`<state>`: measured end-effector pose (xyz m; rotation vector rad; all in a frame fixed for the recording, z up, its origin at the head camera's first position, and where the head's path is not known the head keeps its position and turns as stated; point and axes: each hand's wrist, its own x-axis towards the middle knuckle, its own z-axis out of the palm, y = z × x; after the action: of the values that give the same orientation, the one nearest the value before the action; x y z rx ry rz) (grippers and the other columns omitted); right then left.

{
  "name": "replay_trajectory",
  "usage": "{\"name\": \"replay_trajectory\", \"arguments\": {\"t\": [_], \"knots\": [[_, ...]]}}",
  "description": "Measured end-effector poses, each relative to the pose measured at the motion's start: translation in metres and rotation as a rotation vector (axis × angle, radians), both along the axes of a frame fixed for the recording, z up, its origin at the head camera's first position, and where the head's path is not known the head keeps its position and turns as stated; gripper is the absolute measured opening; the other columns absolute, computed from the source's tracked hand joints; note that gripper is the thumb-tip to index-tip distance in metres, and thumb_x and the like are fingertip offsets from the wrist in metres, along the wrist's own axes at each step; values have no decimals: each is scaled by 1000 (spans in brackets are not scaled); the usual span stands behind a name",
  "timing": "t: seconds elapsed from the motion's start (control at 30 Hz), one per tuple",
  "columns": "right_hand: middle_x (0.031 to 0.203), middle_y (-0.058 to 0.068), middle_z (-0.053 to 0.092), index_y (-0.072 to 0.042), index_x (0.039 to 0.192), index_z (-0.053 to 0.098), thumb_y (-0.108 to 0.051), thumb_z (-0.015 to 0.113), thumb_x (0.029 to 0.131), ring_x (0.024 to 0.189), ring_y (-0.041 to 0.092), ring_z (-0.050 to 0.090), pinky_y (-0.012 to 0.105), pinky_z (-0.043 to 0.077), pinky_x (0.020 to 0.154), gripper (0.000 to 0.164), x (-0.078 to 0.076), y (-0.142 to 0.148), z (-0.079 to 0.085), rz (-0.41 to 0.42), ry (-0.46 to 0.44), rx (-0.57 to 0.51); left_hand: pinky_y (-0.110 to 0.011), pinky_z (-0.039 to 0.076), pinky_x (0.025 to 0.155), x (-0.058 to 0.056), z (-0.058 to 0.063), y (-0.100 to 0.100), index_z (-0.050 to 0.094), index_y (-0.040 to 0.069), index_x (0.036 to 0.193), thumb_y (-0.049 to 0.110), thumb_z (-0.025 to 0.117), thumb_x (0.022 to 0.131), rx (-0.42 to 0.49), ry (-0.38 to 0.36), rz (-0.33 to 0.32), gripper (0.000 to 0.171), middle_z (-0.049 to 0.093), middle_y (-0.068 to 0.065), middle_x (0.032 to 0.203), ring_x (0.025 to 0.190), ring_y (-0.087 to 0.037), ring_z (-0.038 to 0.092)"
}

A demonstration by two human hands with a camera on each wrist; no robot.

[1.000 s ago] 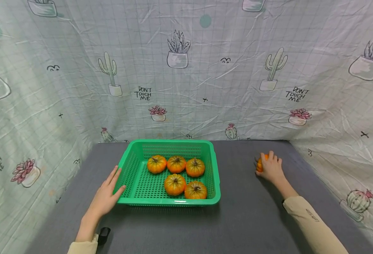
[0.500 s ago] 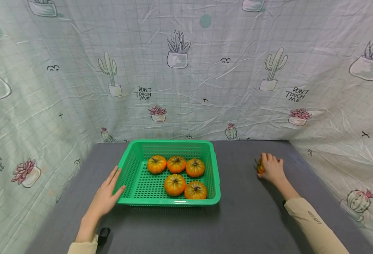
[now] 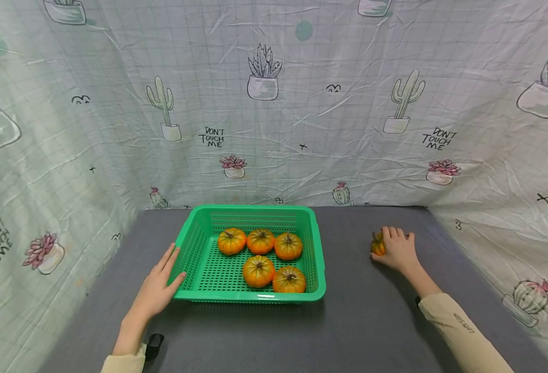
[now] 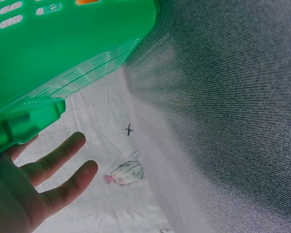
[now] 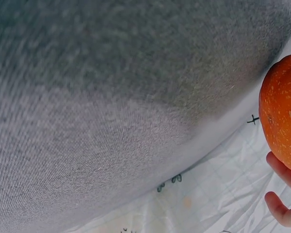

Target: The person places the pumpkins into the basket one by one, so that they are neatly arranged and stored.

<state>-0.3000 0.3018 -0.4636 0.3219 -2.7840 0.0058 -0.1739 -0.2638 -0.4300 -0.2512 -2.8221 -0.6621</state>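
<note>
A small orange pumpkin [image 3: 378, 244] is in the grip of my right hand [image 3: 401, 252], right of the basket in the head view. In the right wrist view, the orange pumpkin [image 5: 283, 109] shows at the right edge with fingers [image 5: 285, 174] against its side; the rest of that hand is out of frame. My left hand [image 3: 154, 288] rests at the left rim of the green plastic basket [image 3: 250, 296], its fingers extended. From the left wrist, the fingers [image 4: 70, 187] appear spread below the basket's wall [image 4: 77, 39]. Inside the basket sit several small pumpkins [image 3: 258, 271].
A dark grey cloth [image 3: 348, 321] covers the table. Behind and at both sides hangs a pale curtain [image 3: 297, 119] printed with potted cacti. A black band [image 3: 154, 346] is at the left wrist.
The right hand has turned the pumpkin, and the two have shifted slightly left and toward the person. The left hand and the basket have stayed in place.
</note>
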Motion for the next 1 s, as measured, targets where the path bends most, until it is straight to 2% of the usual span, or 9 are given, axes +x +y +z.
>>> {"name": "replay_trajectory", "arguments": {"t": [0.47,0.67,0.8,1.0], "knots": [[97,23,53,5,106,48,-45,74,60,91,37,47,57,28,76,73,1,-10,3,86,103,-20,-68,27,87,1,4,0,21,4,142,25,48,91,14,-7,-4,61,13,-13,150,124,-49,29],[95,22,53,5,103,49,-51,70,62,88,36,46,55,29,75,73,7,-18,8,132,141,-27,-67,28,86,0,4,0,22,4,142,25,49,91,7,0,0,62,16,-16,149,123,-49,30],[96,22,54,5,104,50,-49,73,59,89,36,47,55,29,76,74,10,-25,10,131,127,-41,-67,29,86,0,3,0,21,4,142,26,49,91,-1,1,2,62,16,-17,148,122,-49,30],[99,19,54,2,108,50,-53,71,62,91,33,47,52,30,77,74,14,-37,17,131,103,-50,-67,29,86,1,3,1,20,6,143,27,48,91,-10,-8,2,62,14,-14,150,122,-49,32]]}}
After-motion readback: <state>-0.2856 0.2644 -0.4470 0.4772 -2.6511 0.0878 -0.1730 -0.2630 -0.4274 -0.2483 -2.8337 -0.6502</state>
